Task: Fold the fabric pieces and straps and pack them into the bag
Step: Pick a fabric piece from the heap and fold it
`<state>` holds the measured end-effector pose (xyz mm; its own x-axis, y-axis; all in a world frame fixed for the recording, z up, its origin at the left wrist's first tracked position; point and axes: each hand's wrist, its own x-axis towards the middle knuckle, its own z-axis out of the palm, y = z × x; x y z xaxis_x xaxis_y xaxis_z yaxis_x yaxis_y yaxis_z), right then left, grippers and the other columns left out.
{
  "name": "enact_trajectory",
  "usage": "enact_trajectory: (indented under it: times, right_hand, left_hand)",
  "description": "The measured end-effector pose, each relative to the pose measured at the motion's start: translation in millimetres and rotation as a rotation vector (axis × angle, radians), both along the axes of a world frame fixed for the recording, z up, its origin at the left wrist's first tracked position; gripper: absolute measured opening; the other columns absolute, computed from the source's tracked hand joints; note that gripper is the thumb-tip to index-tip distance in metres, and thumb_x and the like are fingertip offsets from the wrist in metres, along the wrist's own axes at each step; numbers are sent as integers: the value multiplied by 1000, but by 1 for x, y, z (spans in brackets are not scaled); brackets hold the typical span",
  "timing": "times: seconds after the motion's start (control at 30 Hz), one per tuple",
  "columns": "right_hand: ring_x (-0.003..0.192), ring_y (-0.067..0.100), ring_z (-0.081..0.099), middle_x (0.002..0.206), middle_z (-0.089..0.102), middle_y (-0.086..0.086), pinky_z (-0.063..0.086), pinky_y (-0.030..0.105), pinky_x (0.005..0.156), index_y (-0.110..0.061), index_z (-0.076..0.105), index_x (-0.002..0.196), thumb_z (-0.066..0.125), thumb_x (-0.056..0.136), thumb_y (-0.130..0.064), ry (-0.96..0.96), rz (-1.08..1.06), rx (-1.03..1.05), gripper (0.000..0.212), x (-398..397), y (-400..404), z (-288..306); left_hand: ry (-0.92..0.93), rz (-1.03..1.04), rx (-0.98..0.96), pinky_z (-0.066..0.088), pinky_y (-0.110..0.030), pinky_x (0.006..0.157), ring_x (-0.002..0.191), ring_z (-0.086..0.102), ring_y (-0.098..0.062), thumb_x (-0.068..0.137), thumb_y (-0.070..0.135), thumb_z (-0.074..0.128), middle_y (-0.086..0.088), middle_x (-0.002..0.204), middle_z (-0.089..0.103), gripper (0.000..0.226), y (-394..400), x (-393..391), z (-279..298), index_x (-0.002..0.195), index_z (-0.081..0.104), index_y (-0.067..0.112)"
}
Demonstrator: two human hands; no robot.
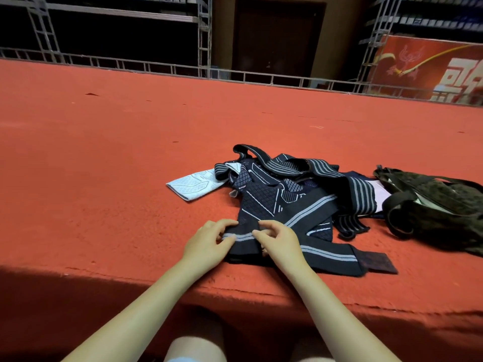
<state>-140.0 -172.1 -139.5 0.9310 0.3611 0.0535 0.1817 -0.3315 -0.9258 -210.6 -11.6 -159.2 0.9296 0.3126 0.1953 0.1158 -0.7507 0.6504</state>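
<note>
Hands on striped strap; dark bag with pale contents lying open beyond.

Soft dark bag point(441, 205), far right of the fingers, holds pale flat pieces. Left hand point(209, 244) and right hand point(277, 240) pinch a black elastic strap point(308, 253) with grey stripes, fingers curled. Just beyond the fingertips: quilted navy fabric pile point(274, 189) and a pale folded piece point(193, 185) on coarse red carpet point(104, 152).

Raised surface point(109, 152) covered in red-orange carpet, near edge in shadow at the left. Low metal truss railing point(162, 67) runs along the far edge. Upright truss towers point(204, 35) stand at far left and far right, carrying horizontal beams. Dark brown door point(277, 37) set in a tan wall at far centre. Red banner point(428, 69) with white characters at far right. Background dim.
</note>
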Motion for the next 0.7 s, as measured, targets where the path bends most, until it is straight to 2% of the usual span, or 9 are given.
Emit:
enact_trajectory:
  times: [0.07,0.13,0.17,0.27,0.37,0.43,0.57,0.7]
  right_hand:
    - [54,3,53,71,61,-7,47,19,61,-12,62,115,64,85,-11,-32,0,16,30,-1,-2,-5]
    - [61,5,54,77,64,-6,47,19,65,-15,61,117,61,86,-7,-63,2,59,32,-4,-4,-10]
    - [64,7,55,80,66,-4,47,21,67,-18,61,117,60,86,-6,-63,20,92,33,-4,-4,-12]
    - [66,8,54,84,68,-1,46,22,65,-25,58,117,59,87,-3,-47,86,163,37,-5,-4,-13]
    - [66,8,53,87,68,4,46,22,66,-27,60,114,58,86,-1,-50,89,187,38,-4,-3,-15]
    - [65,4,53,87,66,4,46,19,68,-29,61,111,58,85,-2,-80,67,172,37,-4,-3,-17]
    - [61,-3,51,85,61,-4,45,12,67,-27,61,111,58,87,-1,-102,16,213,36,-4,-6,-17]
    - [64,0,54,87,62,-2,49,19,69,-28,60,110,59,86,-1,-95,5,218,36,-4,-7,-18]
  left_hand:
    - [-62,39,-107,45,-26,80,82,54,-7,90,34,53,8,99,53,33,-4,5,2,124,54,38]
    - [-137,45,-238,41,-15,73,79,53,-4,92,25,54,7,102,54,33,-10,9,4,124,55,34]
    - [-159,34,-272,40,-13,75,81,53,-4,92,24,54,7,105,54,33,-13,10,4,124,54,35]
    - [-165,-4,-295,43,-23,87,96,55,-7,85,33,56,10,111,58,31,-15,14,2,116,56,37]
    - [-157,-13,-309,42,-23,72,83,56,-10,84,21,64,8,95,62,17,-11,15,1,90,55,35]
    - [-167,-10,-289,39,-21,68,78,53,-9,82,18,66,7,90,62,18,-9,15,-1,85,54,31]
    - [-199,-39,-297,45,-23,72,83,58,-7,83,23,66,9,98,62,21,-12,12,-3,94,56,38]
    - [-218,-54,-243,49,-28,83,96,60,-7,83,28,61,11,109,62,33,-12,11,-8,115,55,34]
